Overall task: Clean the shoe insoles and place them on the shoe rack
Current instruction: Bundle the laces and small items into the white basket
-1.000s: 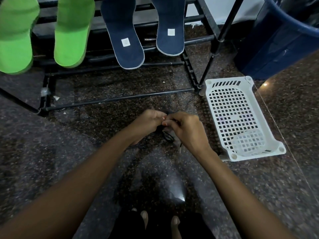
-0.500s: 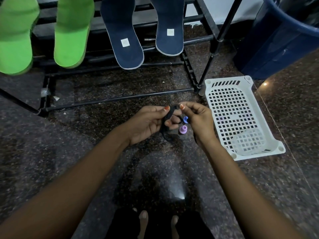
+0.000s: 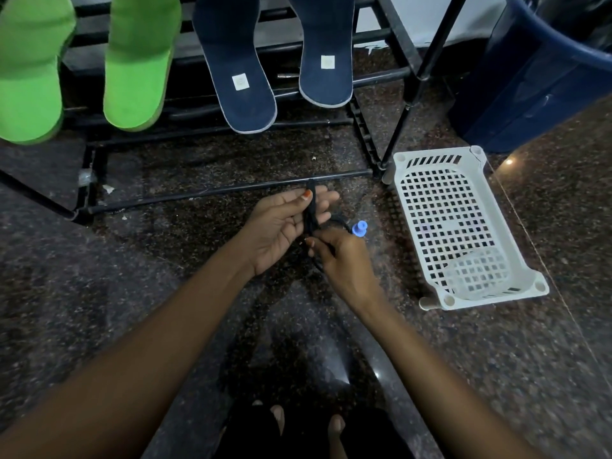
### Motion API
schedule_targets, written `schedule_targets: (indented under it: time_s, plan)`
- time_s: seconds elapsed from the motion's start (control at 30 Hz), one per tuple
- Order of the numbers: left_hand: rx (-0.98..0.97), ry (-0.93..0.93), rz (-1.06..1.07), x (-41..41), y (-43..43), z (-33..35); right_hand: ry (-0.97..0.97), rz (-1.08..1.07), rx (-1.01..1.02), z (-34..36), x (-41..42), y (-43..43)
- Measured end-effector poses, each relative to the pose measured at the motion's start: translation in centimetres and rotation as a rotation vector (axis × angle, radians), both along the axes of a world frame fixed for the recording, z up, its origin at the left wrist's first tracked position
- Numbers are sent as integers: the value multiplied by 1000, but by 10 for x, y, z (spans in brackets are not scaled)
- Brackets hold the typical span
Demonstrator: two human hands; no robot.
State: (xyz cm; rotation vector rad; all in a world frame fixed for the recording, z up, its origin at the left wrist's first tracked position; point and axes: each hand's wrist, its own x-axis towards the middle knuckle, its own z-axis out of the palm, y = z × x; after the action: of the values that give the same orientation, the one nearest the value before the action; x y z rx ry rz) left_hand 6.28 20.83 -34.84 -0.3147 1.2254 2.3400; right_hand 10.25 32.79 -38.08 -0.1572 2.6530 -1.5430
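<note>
Two green insoles [image 3: 135, 64] and two navy insoles [image 3: 238, 71] lean on the black shoe rack [image 3: 212, 193] at the top of the view. In front of the rack, my left hand [image 3: 281, 223] is palm up, thumb pinching a bundle of black cord [image 3: 311, 207] against the fingers. My right hand [image 3: 344, 260] sits just below it, fingers curled round the lower end of the same cord. A small blue plastic piece [image 3: 359, 228] on the cord sticks out above my right hand.
A white perforated plastic basket [image 3: 463, 226] lies on the dark speckled floor to the right. A large blue bin [image 3: 536, 74] stands at the top right beside the rack's leg. My feet [image 3: 304, 422] show at the bottom.
My left hand has opened palm up and the cord is now stretched out lengthwise between the hands. My right hand has dropped lower; the pink piece seen earlier is hidden.
</note>
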Motion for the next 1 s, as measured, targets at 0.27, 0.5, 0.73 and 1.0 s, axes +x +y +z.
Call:
schedule_targets:
  time_s: [0.27,0.5,0.73,1.0]
  plan:
    - [-244,55,-69,1,1,-10,89,28,188,9,4,6]
    - [-397,70,-206,3,1,-14,141,-28,158,14,-1,11]
    - [-495,80,-353,4,2,-14,258,0,143,15,-9,22]
    - [-327,18,-434,6,2,-5,159,-23,-23,18,-17,37]
